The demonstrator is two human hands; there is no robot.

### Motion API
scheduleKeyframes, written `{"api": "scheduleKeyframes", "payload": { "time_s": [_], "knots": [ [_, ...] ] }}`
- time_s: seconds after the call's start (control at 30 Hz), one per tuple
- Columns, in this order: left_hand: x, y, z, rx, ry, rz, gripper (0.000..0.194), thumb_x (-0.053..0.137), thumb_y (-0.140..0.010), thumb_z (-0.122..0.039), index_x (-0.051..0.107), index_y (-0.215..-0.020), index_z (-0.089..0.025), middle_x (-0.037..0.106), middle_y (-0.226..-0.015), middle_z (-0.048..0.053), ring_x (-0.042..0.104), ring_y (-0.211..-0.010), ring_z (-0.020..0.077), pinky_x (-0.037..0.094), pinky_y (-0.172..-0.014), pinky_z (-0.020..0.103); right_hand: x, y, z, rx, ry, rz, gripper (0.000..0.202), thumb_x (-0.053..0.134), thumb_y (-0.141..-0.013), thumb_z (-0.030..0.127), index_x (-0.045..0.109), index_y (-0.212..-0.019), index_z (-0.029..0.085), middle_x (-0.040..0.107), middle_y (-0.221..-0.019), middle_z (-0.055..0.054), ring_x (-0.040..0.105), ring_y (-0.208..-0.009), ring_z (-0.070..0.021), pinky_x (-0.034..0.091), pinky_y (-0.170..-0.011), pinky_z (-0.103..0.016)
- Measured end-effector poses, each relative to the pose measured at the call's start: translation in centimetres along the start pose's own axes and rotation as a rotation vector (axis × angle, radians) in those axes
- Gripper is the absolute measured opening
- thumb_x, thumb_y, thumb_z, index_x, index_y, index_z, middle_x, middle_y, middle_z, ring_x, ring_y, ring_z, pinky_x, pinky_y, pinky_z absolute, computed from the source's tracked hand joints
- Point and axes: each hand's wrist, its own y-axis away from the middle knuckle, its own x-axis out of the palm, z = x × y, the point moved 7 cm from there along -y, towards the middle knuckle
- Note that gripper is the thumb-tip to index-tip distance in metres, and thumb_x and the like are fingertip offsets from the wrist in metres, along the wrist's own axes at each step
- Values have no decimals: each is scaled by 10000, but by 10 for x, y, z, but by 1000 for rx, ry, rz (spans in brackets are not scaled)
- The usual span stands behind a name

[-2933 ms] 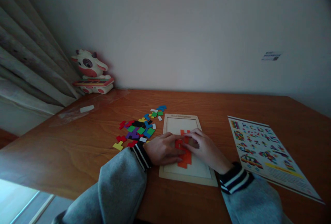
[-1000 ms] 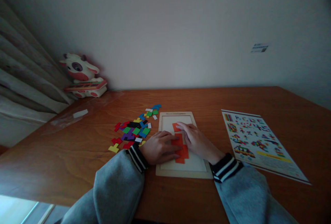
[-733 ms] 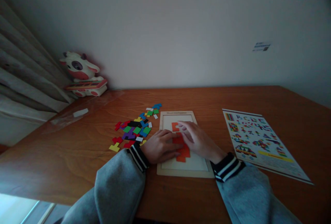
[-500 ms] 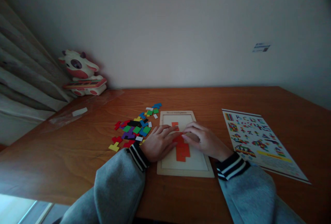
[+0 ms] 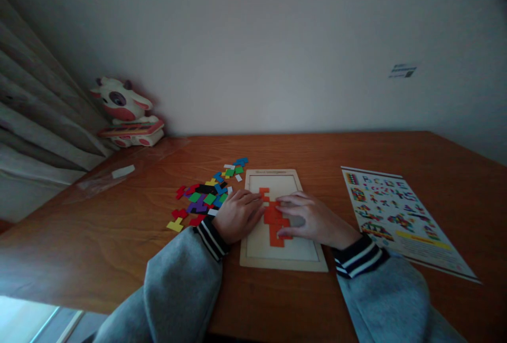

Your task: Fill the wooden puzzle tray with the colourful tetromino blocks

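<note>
A wooden-framed tray with a pale inside lies in front of me, with orange pieces laid together down its middle. A smaller orange piece sits at the upper end of the group. My left hand rests over the tray's left side, its fingertips at the left edge of the orange pieces. On the right, my right hand has thumb and fingers spread apart, the tips touching the right edge of the orange pieces. Neither hand has a piece lifted.
Colourful flat pieces are heaped left of the tray. A printed pattern sheet lies on the wooden table at the right. A toy cow with a keyboard stands at the back left, near a curtain.
My left hand has drawn back slightly to the left. My right thumb has moved down, opening the hand wider. The upper orange piece has shifted left.
</note>
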Motion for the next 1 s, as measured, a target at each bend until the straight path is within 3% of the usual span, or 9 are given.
{"api": "scheduleKeyframes", "payload": {
  "time_s": [0.2, 0.33, 0.5, 0.63, 0.73, 1.0],
  "knots": [
    [-7, -1, -5, 26, -15, -19, 271, 484, -1010, -322, 722, -1077, -209, 731, -1061, 69, 637, -966, 224, 507, -873, 404, 1, 0, -2, 24, -11, -1, 583, 686, -781, 653, 712, -1216, 266, 669, -1279, -92, 583, -1180, -284, 455, -1046, -482],
    [-6, -1, -3, 17, -18, -23, 284, 486, -1012, -335, 695, -1171, -226, 710, -1117, 78, 626, -1016, 228, 509, -896, 405, 1, 0, -2, 19, -13, -8, 565, 686, -785, 648, 723, -1196, 262, 679, -1259, -89, 592, -1165, -279, 463, -1040, -483],
    [-3, 0, 3, -12, -24, -28, 278, 479, -1017, -330, 725, -1065, -210, 722, -1101, 77, 646, -1008, 218, 518, -911, 400, 1, 0, -3, 17, -31, -11, 553, 699, -776, 644, 727, -1188, 278, 683, -1256, -83, 593, -1161, -271, 467, -1038, -474],
    [0, 0, 5, -14, -12, -22, 289, 474, -1017, -334, 691, -1157, -203, 709, -1121, 87, 644, -1031, 223, 528, -925, 411, 1, 0, -2, 21, -28, 7, 557, 689, -780, 650, 729, -1186, 270, 683, -1260, -84, 586, -1167, -276, 457, -1043, -482],
    [0, 0, 4, 6, -13, -27, 294, 473, -1016, -341, 704, -1138, -206, 684, -1195, 99, 625, -1087, 239, 530, -949, 434, 0, -1, -1, 24, -24, 13, 561, 683, -785, 649, 729, -1186, 260, 681, -1266, -86, 585, -1173, -279, 456, -1044, -485],
    [-4, 0, -4, 90, 19, -34, 295, 470, -1016, -326, 728, -1104, -214, 721, -1156, 78, 649, -1051, 234, 547, -921, 413, 0, -1, -2, 25, -30, -4, 568, 695, -765, 659, 739, -1167, 260, 688, -1245, -92, 594, -1159, -274, 464, -1040, -476]
  ]
}}
